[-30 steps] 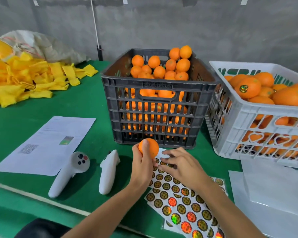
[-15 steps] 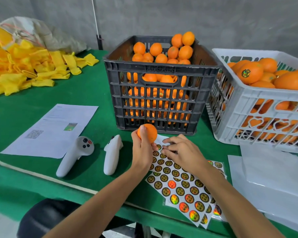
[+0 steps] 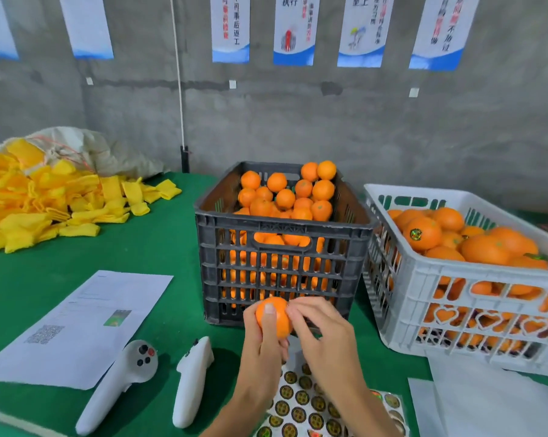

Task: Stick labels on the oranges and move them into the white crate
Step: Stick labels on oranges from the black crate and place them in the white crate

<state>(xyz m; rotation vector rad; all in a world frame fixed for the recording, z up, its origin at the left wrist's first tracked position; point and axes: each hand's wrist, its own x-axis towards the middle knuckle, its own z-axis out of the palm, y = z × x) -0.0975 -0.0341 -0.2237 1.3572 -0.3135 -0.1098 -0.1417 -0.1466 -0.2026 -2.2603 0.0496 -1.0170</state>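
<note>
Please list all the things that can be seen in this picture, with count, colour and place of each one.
black crate: one, dark grey, table centre, full of unlabelled oranges
white crate: one, right, holds oranges, one showing a label
held orange: one, orange, in front of the black crate
label sheets: a few overlapping, round gold stickers, under the hands
controllers: two, white, lower left
printed paper: one, white, left
foam sleeves: a pile, yellow, far left
sack: one, pale, behind the pile
white sheets: several, lower right
posters: a row, white and blue, wall
table: green
left hand: grips the orange
right hand: fingertips at the orange
</note>
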